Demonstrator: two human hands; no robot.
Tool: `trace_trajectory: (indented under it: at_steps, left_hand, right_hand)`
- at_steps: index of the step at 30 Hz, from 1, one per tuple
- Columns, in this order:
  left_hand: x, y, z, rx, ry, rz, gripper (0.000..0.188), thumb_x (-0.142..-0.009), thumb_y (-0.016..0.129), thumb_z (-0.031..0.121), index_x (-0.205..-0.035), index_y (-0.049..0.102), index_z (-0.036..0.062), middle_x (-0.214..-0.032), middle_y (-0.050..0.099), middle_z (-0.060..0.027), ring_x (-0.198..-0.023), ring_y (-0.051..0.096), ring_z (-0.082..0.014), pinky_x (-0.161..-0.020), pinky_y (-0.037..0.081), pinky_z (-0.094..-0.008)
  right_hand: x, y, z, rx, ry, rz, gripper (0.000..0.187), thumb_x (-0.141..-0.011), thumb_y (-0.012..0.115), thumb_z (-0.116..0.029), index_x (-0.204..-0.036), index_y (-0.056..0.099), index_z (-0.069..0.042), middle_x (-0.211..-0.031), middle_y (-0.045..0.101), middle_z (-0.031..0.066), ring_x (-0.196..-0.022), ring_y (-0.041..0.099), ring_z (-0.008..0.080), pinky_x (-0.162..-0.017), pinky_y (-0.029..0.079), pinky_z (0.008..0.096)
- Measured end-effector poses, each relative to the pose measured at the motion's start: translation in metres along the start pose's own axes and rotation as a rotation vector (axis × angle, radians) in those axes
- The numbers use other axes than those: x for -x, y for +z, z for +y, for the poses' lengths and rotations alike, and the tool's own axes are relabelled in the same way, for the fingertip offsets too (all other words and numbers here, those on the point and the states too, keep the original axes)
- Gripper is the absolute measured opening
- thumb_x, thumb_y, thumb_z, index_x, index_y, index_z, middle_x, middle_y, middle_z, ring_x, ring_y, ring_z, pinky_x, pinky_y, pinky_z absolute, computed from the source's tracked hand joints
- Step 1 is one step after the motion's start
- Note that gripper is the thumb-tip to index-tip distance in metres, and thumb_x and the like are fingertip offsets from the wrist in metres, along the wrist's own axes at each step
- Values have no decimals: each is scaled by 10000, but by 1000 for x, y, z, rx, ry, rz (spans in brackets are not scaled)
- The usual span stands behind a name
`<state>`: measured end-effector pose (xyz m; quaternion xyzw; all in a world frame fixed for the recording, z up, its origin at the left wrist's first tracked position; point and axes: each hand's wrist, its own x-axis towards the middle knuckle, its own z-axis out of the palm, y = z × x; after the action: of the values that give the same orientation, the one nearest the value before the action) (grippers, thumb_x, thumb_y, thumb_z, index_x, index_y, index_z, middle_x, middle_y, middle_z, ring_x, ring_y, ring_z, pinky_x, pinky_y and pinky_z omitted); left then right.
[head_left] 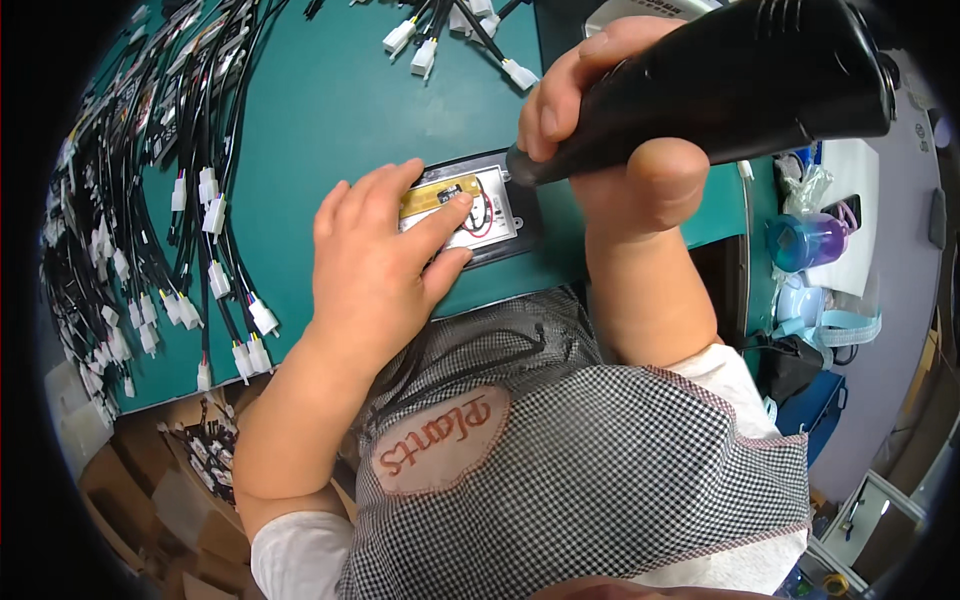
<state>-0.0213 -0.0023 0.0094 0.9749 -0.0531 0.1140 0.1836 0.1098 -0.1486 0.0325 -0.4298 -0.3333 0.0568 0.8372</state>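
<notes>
My left hand (375, 240) spans a flat black case (530, 205), its index finger pressing on the board and its other fingers and thumb at the edges. Inside the case lies a white panel (505, 228) with a gold-coloured board (425, 197), a small black part, and red and black wires. My right hand (600, 110) is wrapped round a thick black electric screwdriver (740, 80), held slantwise. Its narrow end points down at the case's right upper corner; I cannot tell whether the tip touches.
Bundles of black cables with white connectors (215, 215) cover the left of the green table (330, 90). More connectors (425, 55) lie at the far middle. On the right are a blue-purple cup (800, 243), a phone (848, 210) and a blue strap (850, 328). Cardboard boxes (130, 470) stand below left.
</notes>
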Motion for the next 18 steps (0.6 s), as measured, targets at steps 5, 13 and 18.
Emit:
trace_trajectory:
  at_steps: [5,13,18]
  left_hand:
    - [0,-3,2,8,-14,3,440,-694,785,252,-1122,697,206,-1261,553,-141,-1161,525,-332,-1007,374,-512]
    - [-1,-2,2,5,-16,-18,448,-688,785,249,-1124,697,201,-1281,551,-143,-1182,513,-340,-1030,347,-504]
    - [-5,-1,2,16,14,-16,441,-677,785,227,-1108,704,174,-1282,557,-151,-1182,514,-347,-1026,353,-484]
  right_hand:
    - [-6,-4,-5,26,15,-181,763,-742,794,-503,-1159,471,48,-768,576,160,-608,580,230,-538,504,318]
    - [-13,-38,-22,147,-73,57,727,-761,579,-745,-1094,543,-99,-743,560,84,-573,551,220,-569,488,362]
    - [-43,-90,-99,152,-316,74,750,-733,510,-824,-985,646,-131,-747,608,82,-603,602,238,-570,514,371]
